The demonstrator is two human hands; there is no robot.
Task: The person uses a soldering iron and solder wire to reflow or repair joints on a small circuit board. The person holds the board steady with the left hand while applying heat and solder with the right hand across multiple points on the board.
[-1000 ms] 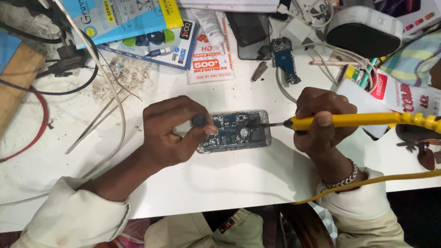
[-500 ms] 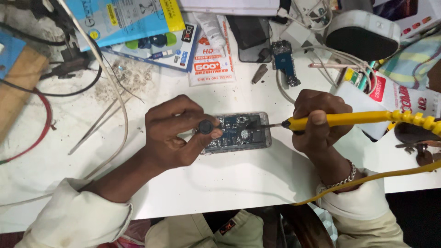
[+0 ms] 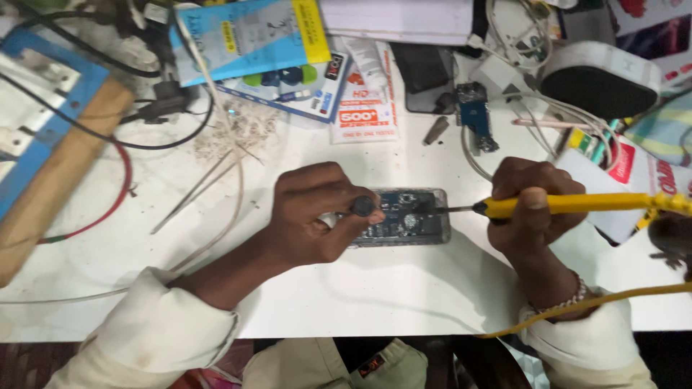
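An opened phone with its dark, component-covered circuit board exposed (image 3: 400,217) is laid flat at the middle of the white bench (image 3: 404,295), between the two hands. It is steadied at its left end by the left hand (image 3: 313,216), whose grip is pressed together on a small dark round-headed tool (image 3: 362,207) held over the board's edge. The right hand (image 3: 533,205) is closed around a yellow-handled soldering iron (image 3: 569,205), with the thumb laid along the handle; its thin dark tip is brought onto the right part of the board. A yellow cord (image 3: 598,306) is trailed from the iron under the right wrist.

For the work to be done well, the board should be kept pinned so that it cannot slide, and the tip should be held on one joint only, at a shallow angle, and lifted off promptly. The cord is best kept slack, so that the iron is not tugged. Clutter is spread along the bench's far side: a blue printed carton (image 3: 249,36), metal tweezers (image 3: 198,187) and a small blue circuit module (image 3: 476,115).
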